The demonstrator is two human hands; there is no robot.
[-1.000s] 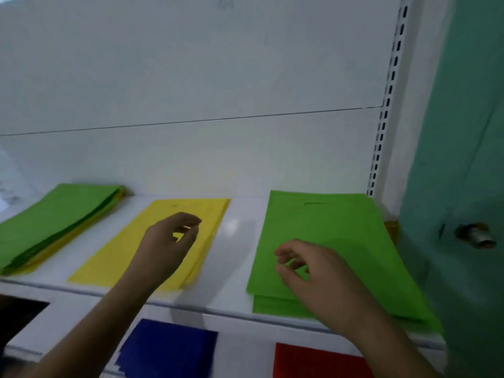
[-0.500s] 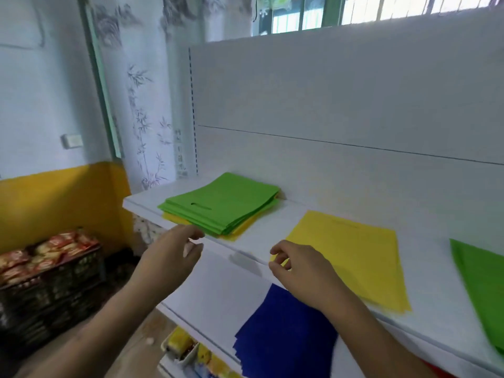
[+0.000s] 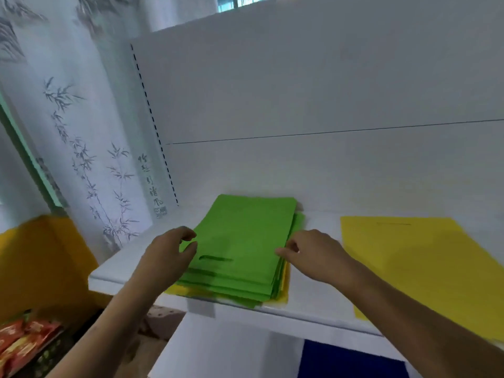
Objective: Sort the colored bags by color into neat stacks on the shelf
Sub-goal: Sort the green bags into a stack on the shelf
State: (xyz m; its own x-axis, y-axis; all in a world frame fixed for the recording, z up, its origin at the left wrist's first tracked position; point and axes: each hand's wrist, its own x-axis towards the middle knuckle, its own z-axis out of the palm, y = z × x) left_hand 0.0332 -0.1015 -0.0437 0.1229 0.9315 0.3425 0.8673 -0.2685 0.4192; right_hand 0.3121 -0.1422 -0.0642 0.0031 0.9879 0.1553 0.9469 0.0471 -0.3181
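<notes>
A mixed pile of green bags (image 3: 245, 241) lies at the left end of the white shelf (image 3: 308, 301), with yellow bags (image 3: 283, 290) showing beneath it. My left hand (image 3: 166, 257) curls over the pile's left edge, fingers apart and touching the top bag. On the pile's right edge rests my right hand (image 3: 313, 255), fingertips pinched at the bags' side. A separate yellow stack (image 3: 420, 266) lies flat further right on the same shelf.
Blue bags (image 3: 349, 361) lie on the lower shelf, bottom right. A crate of red snack packets (image 3: 24, 339) stands on the floor at the left. The shelf's white back panel (image 3: 300, 105) rises behind the pile; a bamboo-print curtain (image 3: 81, 132) hangs left.
My view has swung left from the green and yellow stacks on the right to the mixed pile. Both hands moved from mid-air above the shelf edge onto that pile's two sides.
</notes>
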